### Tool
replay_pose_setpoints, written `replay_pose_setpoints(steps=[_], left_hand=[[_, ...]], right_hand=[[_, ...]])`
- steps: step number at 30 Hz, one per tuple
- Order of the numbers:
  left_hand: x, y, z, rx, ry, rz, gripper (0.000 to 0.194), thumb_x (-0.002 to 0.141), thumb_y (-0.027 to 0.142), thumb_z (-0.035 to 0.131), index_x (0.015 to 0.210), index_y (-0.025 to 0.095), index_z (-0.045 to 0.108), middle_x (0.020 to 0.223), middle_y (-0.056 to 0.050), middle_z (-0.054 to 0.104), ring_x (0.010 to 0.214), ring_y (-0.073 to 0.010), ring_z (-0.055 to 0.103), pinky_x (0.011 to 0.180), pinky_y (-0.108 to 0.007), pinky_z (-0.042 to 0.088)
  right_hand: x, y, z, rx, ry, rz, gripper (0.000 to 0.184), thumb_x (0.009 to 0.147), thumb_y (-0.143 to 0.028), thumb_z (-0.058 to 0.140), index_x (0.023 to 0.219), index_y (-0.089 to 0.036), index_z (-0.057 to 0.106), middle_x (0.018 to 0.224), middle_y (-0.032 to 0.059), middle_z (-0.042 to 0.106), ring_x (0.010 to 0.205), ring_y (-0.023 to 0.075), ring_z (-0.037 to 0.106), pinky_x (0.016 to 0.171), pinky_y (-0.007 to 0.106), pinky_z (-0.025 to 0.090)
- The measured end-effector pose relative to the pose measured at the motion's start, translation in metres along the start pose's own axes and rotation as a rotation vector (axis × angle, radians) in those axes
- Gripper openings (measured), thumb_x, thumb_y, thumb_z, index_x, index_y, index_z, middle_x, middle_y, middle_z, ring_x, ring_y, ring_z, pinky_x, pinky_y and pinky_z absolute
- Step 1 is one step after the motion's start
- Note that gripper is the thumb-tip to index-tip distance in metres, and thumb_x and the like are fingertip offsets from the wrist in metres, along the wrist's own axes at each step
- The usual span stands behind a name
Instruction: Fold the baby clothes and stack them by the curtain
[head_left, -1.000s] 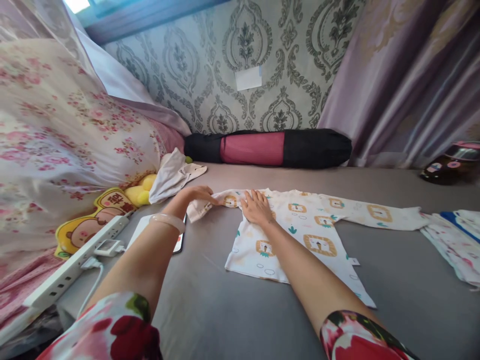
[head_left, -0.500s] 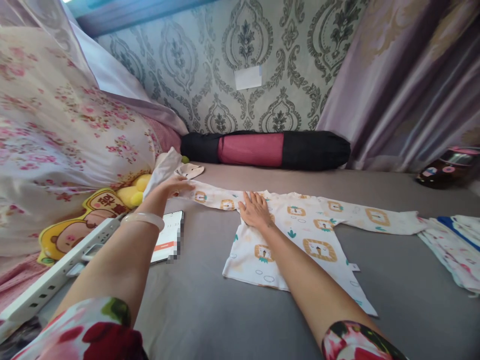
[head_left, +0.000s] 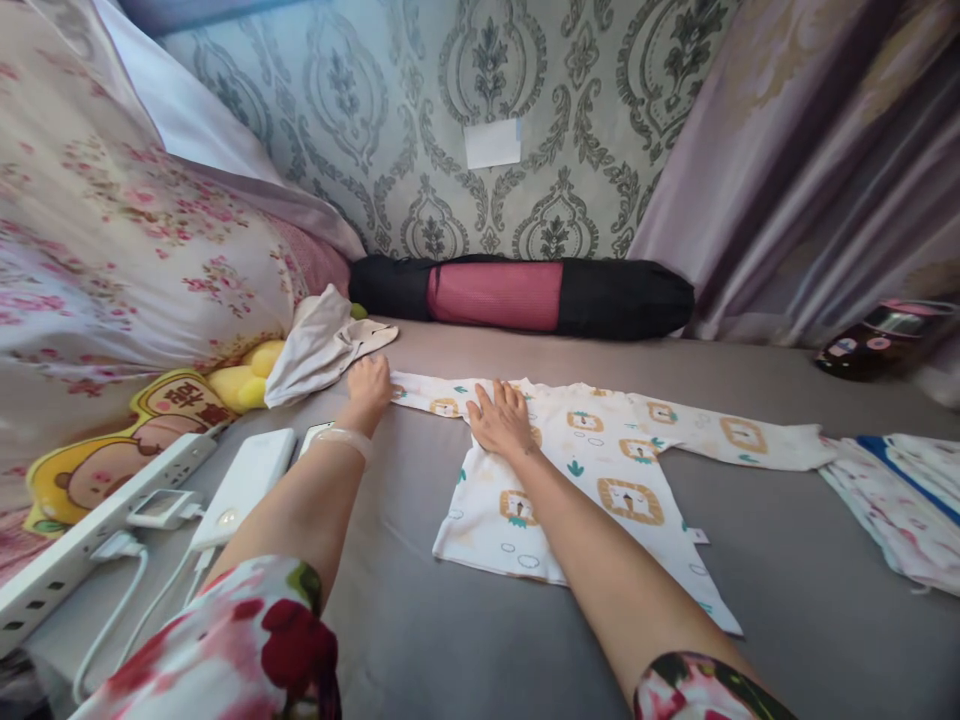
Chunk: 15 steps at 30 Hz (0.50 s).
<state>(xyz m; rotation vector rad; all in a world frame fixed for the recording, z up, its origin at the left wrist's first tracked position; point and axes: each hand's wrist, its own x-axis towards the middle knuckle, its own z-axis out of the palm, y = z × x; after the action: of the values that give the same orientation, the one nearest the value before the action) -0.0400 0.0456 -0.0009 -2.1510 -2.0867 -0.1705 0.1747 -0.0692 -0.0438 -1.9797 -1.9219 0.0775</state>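
Observation:
A small white long-sleeved shirt (head_left: pixel 555 540) printed with orange lion faces and green leaves lies spread on the grey sheet, collar toward the wall. My left hand (head_left: pixel 370 385) is closed on the cuff end of its left-side sleeve, which runs out straight from the shoulder. The cuff itself is hidden by the fingers. My right hand (head_left: pixel 501 420) lies flat on the shirt near the left-side shoulder, fingers spread, pressing the cloth. On the opposite side the other sleeve reaches out to a pile of folded clothes (head_left: pixel 900 510).
A black and pink rolled bag (head_left: pixel 495 295) lies along the wall. Left are a pale cloth (head_left: pixel 319 345), a yellow cartoon cushion (head_left: pixel 105 470), a white power strip (head_left: pixel 112 530), a power bank (head_left: pixel 251 480) with cables, and a phone (head_left: pixel 309 436) partly behind my forearm. A dark jar (head_left: pixel 874 345) stands right.
My left hand has pulled the bunched sleeve outward to the left, straightening it, then closed on its end. My right hand stays on the shoulder. The view has shifted slightly.

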Motion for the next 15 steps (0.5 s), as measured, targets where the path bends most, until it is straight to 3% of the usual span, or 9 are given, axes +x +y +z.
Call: replay_pose_setpoints(steps=[4, 7, 9, 12, 15], left_hand=[[-0.022, 0.030, -0.007, 0.023, 0.162, 0.061, 0.026, 0.089, 0.019, 0.049, 0.111, 0.010, 0.058, 0.119, -0.022, 0.055, 0.115, -0.0363, 0.050, 0.093, -0.046, 0.039], [-0.048, 0.059, -0.011, -0.118, 0.102, 0.167, 0.028, 0.093, 0.023, 0.041, 0.111, 0.014, 0.060, 0.113, -0.018, 0.059, 0.110, -0.0320, 0.053, 0.092, -0.044, 0.039], [-0.065, 0.072, -0.009, -0.185, 0.073, 0.221, 0.029, 0.093, 0.028, 0.040, 0.110, 0.016, 0.060, 0.112, -0.015, 0.061, 0.108, -0.0292, 0.054, 0.092, -0.041, 0.040], [-0.078, 0.074, -0.001, -0.224, 0.022, 0.252, 0.031, 0.094, 0.029, 0.039, 0.108, 0.014, 0.062, 0.111, -0.015, 0.062, 0.107, -0.0264, 0.056, 0.093, -0.037, 0.040], [-0.080, 0.061, 0.011, -0.244, -0.009, 0.310, 0.033, 0.095, 0.025, 0.035, 0.112, 0.013, 0.060, 0.117, -0.015, 0.062, 0.114, -0.0243, 0.054, 0.099, -0.036, 0.037]], right_hand=[[0.006, 0.007, -0.002, 0.121, 0.083, -0.008, 0.046, 0.098, -0.037, 0.036, 0.136, -0.014, 0.050, 0.141, 0.0137, 0.050, 0.132, 0.0236, 0.039, 0.111, 0.039, 0.021], [0.007, 0.013, -0.011, 0.236, 0.172, -0.003, 0.036, 0.097, -0.027, 0.036, 0.120, -0.013, 0.061, 0.122, 0.0111, 0.062, 0.117, 0.0181, 0.052, 0.103, 0.028, 0.033], [0.002, 0.010, -0.018, 0.250, 0.196, -0.004, 0.032, 0.096, -0.025, 0.037, 0.108, -0.016, 0.066, 0.112, 0.0101, 0.065, 0.109, 0.0184, 0.055, 0.097, 0.027, 0.037], [-0.013, -0.009, -0.027, 0.213, 0.060, -0.006, 0.027, 0.095, -0.029, 0.041, 0.099, -0.020, 0.067, 0.101, 0.0081, 0.067, 0.101, 0.0206, 0.059, 0.089, 0.029, 0.042], [-0.025, -0.036, -0.031, 0.121, -0.088, 0.058, 0.027, 0.090, -0.031, 0.051, 0.110, -0.017, 0.062, 0.111, 0.0130, 0.063, 0.101, 0.0249, 0.061, 0.084, 0.032, 0.045]])
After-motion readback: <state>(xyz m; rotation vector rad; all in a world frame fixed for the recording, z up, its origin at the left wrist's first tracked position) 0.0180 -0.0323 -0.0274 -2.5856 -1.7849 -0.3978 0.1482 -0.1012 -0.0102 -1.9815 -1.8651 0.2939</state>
